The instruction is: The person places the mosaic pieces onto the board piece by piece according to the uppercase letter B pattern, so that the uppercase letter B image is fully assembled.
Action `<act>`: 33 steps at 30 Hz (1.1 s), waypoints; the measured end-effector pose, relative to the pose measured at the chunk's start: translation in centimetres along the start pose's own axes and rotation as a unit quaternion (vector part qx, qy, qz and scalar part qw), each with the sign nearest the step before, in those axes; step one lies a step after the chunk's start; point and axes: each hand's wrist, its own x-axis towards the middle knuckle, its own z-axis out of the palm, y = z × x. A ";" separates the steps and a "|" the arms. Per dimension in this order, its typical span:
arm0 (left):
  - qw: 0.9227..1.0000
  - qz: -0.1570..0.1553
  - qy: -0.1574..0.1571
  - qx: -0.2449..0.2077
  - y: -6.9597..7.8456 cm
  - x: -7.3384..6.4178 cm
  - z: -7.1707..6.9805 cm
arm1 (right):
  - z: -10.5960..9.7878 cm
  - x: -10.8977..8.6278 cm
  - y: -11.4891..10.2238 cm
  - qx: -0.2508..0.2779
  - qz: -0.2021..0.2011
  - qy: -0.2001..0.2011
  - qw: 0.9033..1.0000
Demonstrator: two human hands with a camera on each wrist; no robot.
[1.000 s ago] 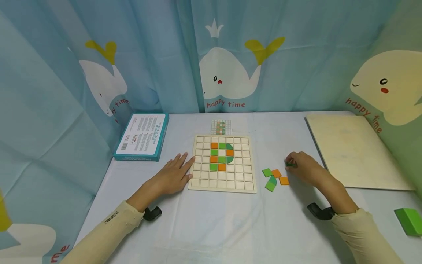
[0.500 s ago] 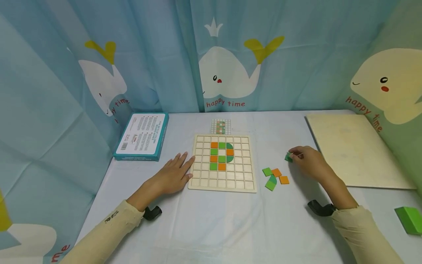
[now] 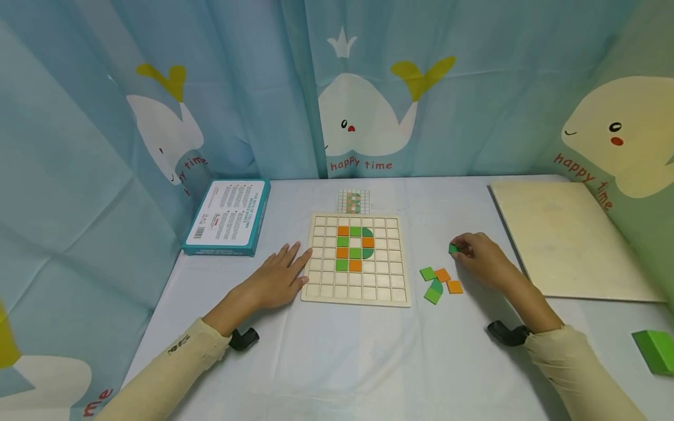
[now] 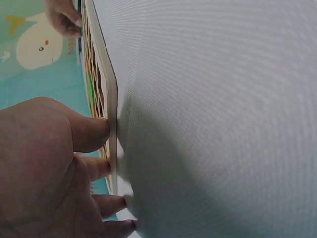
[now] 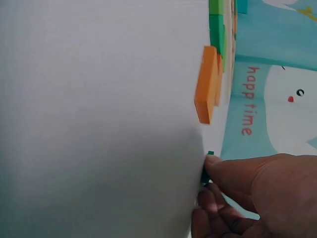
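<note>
My left hand [image 3: 280,278] lies spread on the table, its thumb and index finger touching the left edge of a wooden grid board [image 3: 355,295]. In the left wrist view the thumb [image 4: 91,133] meets the board's rim. Orange, light green and dark green tiles form a P shape in the board's cells. To the right of the board, my right hand [image 3: 481,257] pinches a small dark green tile [image 3: 453,249] between thumb and fingers, low over the table. The right wrist view shows this tile partly hidden by the fingers.
Several loose tiles, among them an orange square [image 3: 455,287], lie between board and right hand. A patterned card [image 3: 354,202] lies behind the board. A teal box [image 3: 226,216] stands at left, a pale flat panel [image 3: 574,240] at right, a green block [image 3: 653,352] at the right edge.
The dark green tile has turned in my right hand's fingers, and that hand has shifted slightly left. My left hand stays at the board's edge.
</note>
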 end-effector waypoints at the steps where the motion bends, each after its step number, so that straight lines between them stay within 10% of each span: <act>1: 1.000 0.001 0.001 -0.001 0.0 0.0 0.0 | 0.2 0.1 -0.1 -0.001 -0.004 0.001 1.000; 12: 1.000 0.007 0.000 0.003 -0.1 0.1 0.2 | 2.0 1.3 -4.7 0.019 -0.006 -0.034 0.999; 33: 1.000 0.007 0.003 -0.003 -0.1 0.0 0.1 | 8.4 2.2 -14.1 -0.004 -0.137 -0.062 0.989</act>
